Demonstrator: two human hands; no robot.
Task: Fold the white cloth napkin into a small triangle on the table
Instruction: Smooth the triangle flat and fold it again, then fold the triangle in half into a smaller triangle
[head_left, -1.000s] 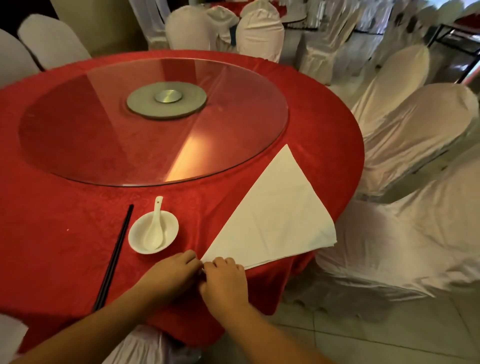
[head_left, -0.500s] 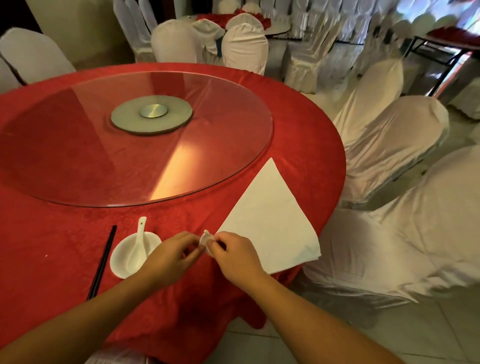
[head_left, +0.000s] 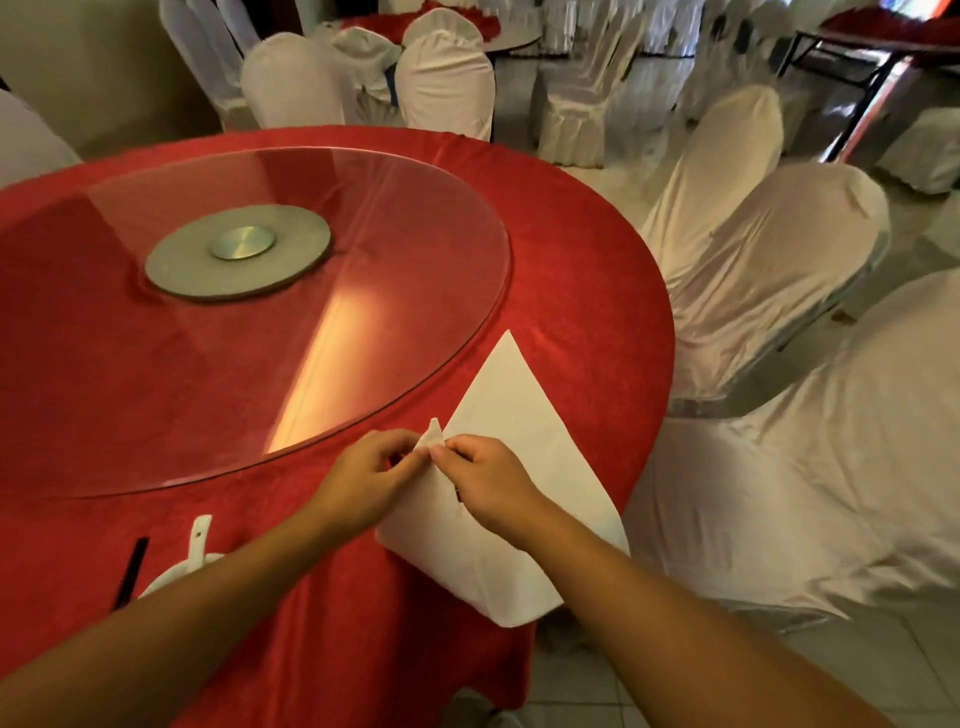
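The white cloth napkin (head_left: 511, 410) lies as a large triangle on the red tablecloth (head_left: 587, 291), near the table's right front edge. Its far point aims at the glass turntable. One near corner is lifted off the table and carried over the napkin. My left hand (head_left: 363, 478) and my right hand (head_left: 483, 480) both pinch that raised corner between thumb and fingers, side by side. The lower part of the napkin bends up from the table under my hands, and my right forearm hides some of it.
A round glass turntable (head_left: 291, 312) with a metal hub (head_left: 241, 244) covers the table's middle. A white dish with a spoon (head_left: 200, 540) and black chopsticks (head_left: 132, 571) sit at the near left. White-covered chairs (head_left: 769, 291) crowd the table's right side.
Both hands have lifted the napkin's near corner off the table and carried it forward over the napkin. The view has shifted, so the table sits lower and further left.
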